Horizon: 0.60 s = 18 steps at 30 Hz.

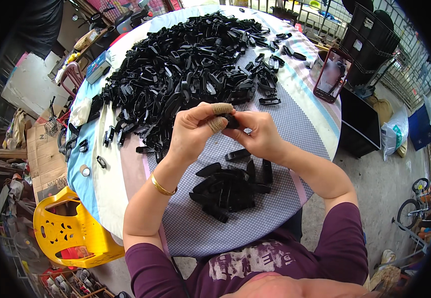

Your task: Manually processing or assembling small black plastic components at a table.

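Observation:
Both hands meet above the middle of the round table, closed around one small black plastic piece [232, 122]. My left hand [195, 126] has tan tape wrapped on two fingers and pinches the piece from the left. From the right, my right hand [257, 131] grips it between thumb and fingers. Most of the piece is hidden by the fingers, so its exact kind cannot be told. Beyond my hands spreads a big heap of black plastic pieces [176, 74]. Nearer to me lies a smaller pile of black pieces [230, 186].
The table wears a patterned cloth [295, 129]. A phone [333, 74] stands upright at its right edge. At the left are a blue-and-white box [98, 67], a tape roll [85, 171] and a yellow plastic chair [71, 231]. Black crates [369, 42] stand beyond the right side.

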{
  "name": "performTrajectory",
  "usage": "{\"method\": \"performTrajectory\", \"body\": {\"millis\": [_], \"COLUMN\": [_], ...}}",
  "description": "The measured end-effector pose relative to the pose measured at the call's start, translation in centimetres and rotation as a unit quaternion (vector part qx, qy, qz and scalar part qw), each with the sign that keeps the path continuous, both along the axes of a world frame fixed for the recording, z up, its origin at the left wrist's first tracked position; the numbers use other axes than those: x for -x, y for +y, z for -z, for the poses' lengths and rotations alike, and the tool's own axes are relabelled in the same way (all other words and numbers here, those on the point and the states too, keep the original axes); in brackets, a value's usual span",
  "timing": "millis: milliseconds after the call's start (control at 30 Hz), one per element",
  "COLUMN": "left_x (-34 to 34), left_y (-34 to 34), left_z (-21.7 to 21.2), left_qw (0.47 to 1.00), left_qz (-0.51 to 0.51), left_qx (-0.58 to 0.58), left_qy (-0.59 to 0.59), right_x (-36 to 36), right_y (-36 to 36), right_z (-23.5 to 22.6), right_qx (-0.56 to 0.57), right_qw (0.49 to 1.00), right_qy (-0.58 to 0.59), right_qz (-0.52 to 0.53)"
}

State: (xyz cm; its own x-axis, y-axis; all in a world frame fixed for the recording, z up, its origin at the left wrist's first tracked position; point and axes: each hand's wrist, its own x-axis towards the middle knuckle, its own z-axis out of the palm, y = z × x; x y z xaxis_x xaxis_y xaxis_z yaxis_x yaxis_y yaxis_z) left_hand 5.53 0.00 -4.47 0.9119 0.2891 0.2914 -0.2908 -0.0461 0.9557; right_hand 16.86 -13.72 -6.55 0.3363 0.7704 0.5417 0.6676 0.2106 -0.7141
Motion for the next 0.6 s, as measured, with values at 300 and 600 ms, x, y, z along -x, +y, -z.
{"method": "performTrajectory", "body": {"millis": [300,600], "left_x": [-0.5,-0.4], "left_y": [-2.2,-2.4], "left_z": [0.2,-0.3], "left_qw": [0.958,0.932], "left_qz": [-0.171,-0.125], "left_qx": [-0.221,-0.333], "left_qy": [-0.066,-0.068], "right_x": [-1.4,-1.1], "right_y": [1.0,0.7], "right_z": [0.4,1.0], "right_qx": [0.021,-0.008], "right_qw": [0.991,0.989], "right_qy": [0.098,0.117], "right_qz": [-0.084,-0.089]}}
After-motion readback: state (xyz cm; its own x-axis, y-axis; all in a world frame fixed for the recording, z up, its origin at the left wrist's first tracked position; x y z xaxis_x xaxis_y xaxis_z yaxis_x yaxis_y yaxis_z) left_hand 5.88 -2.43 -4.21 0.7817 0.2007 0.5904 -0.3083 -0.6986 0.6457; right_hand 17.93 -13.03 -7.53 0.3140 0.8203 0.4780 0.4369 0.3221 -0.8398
